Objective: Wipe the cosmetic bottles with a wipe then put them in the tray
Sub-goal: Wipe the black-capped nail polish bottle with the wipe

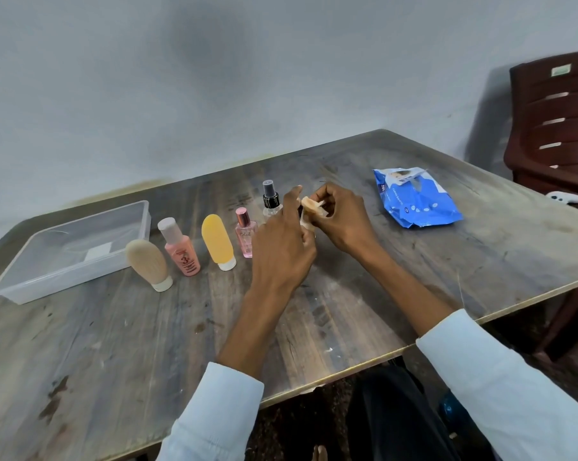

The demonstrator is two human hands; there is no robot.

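Left grip: the left hand (282, 247) is curled round a small bottle (309, 205), mostly hidden behind the fingers; only a pale tan top shows.
Right grip: the right hand (342, 221) pinches a wipe (321, 211) against that top, thumb and fingers narrow.
Bottle in hand: between the two grips, lifted off the surface (331, 311); its body cannot be made out.
Left of the grips: a row of five waiting, the spray bottle (270, 198) nearest, then the pink glass bottle (246, 235), yellow tube (218, 241), pink bottle (181, 248) and beige tube (149, 263).
Tray (81, 271): beyond the row, far left, no bottle in it.
Wipe pack (415, 197): right of the right grip, flap open.
Handling: likely light and stiff, slick once damp; the wipe is soft and bunches.
Where to hold: by judgement, round the body with the left while the right rubs cap and neck, then swap ends.
Glass ones: probably fragile, so set them down gently.
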